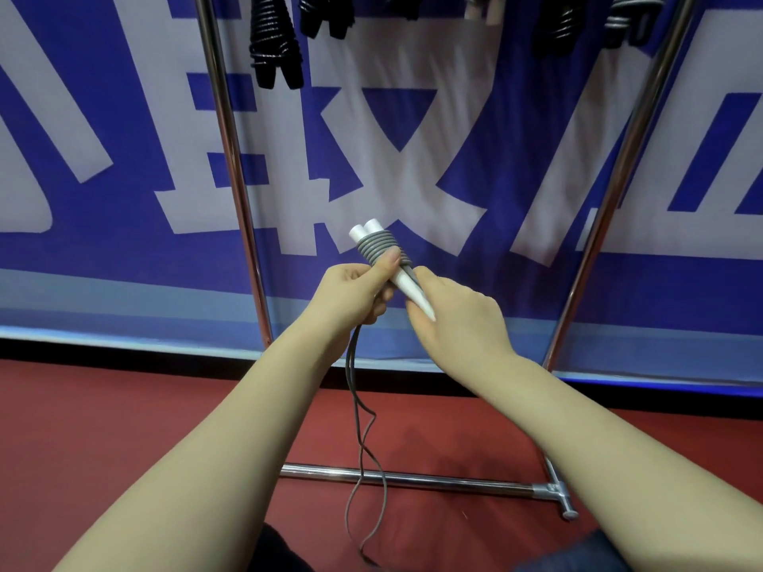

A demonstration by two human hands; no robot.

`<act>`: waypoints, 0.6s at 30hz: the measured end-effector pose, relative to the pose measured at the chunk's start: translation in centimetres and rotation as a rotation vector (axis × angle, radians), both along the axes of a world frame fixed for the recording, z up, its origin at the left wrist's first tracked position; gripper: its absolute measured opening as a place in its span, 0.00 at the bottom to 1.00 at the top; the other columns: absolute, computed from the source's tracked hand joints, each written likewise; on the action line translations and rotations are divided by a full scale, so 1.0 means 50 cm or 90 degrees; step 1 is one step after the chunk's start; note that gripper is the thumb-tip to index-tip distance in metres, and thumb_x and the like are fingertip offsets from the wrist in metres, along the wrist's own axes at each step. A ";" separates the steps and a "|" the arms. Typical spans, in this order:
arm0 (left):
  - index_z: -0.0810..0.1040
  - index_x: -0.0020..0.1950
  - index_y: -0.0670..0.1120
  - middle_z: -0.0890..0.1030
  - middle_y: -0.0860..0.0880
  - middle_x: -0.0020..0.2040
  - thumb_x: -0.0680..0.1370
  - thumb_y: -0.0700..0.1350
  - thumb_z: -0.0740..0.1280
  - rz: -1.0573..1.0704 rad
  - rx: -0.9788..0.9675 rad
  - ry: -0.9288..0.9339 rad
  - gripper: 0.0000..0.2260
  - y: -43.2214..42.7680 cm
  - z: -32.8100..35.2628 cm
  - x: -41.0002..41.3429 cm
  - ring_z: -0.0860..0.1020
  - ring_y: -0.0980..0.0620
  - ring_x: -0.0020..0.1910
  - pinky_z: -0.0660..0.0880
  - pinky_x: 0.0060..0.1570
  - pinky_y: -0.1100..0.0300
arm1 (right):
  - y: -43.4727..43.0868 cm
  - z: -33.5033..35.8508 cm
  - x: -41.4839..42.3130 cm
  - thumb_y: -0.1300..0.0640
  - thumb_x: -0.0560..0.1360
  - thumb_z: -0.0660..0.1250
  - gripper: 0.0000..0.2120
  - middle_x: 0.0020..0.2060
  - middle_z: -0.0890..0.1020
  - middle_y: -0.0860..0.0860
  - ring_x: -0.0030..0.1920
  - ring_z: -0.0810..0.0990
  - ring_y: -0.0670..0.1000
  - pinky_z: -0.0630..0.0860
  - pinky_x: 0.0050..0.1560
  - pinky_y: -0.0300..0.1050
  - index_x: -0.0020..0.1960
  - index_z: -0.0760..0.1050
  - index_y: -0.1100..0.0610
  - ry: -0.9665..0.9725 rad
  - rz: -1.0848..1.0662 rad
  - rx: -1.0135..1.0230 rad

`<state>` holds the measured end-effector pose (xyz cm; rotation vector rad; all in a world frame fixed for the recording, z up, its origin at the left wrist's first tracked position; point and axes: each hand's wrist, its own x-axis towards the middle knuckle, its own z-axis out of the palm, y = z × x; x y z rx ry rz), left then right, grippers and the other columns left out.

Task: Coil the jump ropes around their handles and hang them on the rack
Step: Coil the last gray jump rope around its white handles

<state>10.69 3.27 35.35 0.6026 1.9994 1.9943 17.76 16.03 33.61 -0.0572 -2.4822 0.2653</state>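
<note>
Two white jump-rope handles (406,284) lie side by side, tilted up to the left, with grey rope coils (377,245) wound round their upper half. My left hand (357,293) grips the handles, its thumb pressed on the coils. My right hand (458,313) holds the handles' lower tips, fingers curled round them. The loose grey rope (363,443) hangs from under my left hand down to the floor. A chrome rack (231,158) stands in front, with several coiled black ropes (274,43) hanging at the top.
The rack's right upright (615,192) and its floor bar (408,478) with a T-foot (559,495) frame the space. A blue banner with white characters (413,138) hangs behind. The floor (124,419) is red. More hanging ropes (619,18) show at top right.
</note>
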 end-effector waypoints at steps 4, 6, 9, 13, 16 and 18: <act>0.78 0.49 0.32 0.68 0.45 0.35 0.79 0.57 0.64 -0.055 0.013 0.043 0.25 -0.010 0.000 -0.006 0.63 0.55 0.27 0.62 0.30 0.65 | 0.017 0.026 0.009 0.49 0.76 0.69 0.14 0.32 0.82 0.53 0.35 0.81 0.48 0.75 0.42 0.49 0.45 0.78 0.61 -0.111 0.154 -0.602; 0.78 0.50 0.33 0.69 0.45 0.35 0.76 0.59 0.63 -0.097 0.033 0.053 0.27 -0.011 0.001 -0.002 0.64 0.55 0.27 0.63 0.30 0.66 | 0.023 0.037 0.014 0.49 0.78 0.65 0.16 0.34 0.83 0.57 0.34 0.82 0.52 0.77 0.39 0.47 0.46 0.78 0.63 -0.212 0.217 -0.746; 0.78 0.50 0.35 0.73 0.51 0.31 0.75 0.58 0.62 -0.146 0.064 0.044 0.25 -0.012 0.004 0.000 0.65 0.56 0.28 0.63 0.32 0.66 | 0.019 0.051 0.027 0.45 0.78 0.61 0.19 0.34 0.81 0.58 0.28 0.78 0.54 0.74 0.26 0.42 0.50 0.77 0.62 -0.332 0.352 -0.904; 0.78 0.45 0.41 0.73 0.53 0.31 0.76 0.57 0.61 -0.191 0.096 0.027 0.18 -0.020 0.002 -0.009 0.65 0.57 0.29 0.64 0.33 0.67 | 0.022 0.056 0.025 0.45 0.75 0.61 0.20 0.29 0.72 0.54 0.18 0.66 0.47 0.61 0.18 0.35 0.51 0.76 0.63 -0.340 0.402 -0.942; 0.77 0.46 0.41 0.74 0.52 0.33 0.76 0.56 0.61 -0.211 0.105 0.011 0.18 -0.025 -0.003 -0.010 0.66 0.57 0.29 0.66 0.34 0.66 | 0.025 0.051 0.021 0.49 0.77 0.62 0.17 0.26 0.68 0.51 0.17 0.59 0.44 0.58 0.19 0.34 0.51 0.76 0.64 -0.313 0.406 -0.903; 0.76 0.47 0.40 0.75 0.51 0.33 0.76 0.56 0.61 -0.216 0.108 0.004 0.18 -0.025 -0.004 -0.009 0.66 0.57 0.29 0.66 0.34 0.66 | 0.024 0.048 0.020 0.50 0.79 0.62 0.16 0.26 0.67 0.50 0.18 0.57 0.43 0.56 0.19 0.33 0.50 0.76 0.63 -0.290 0.391 -0.866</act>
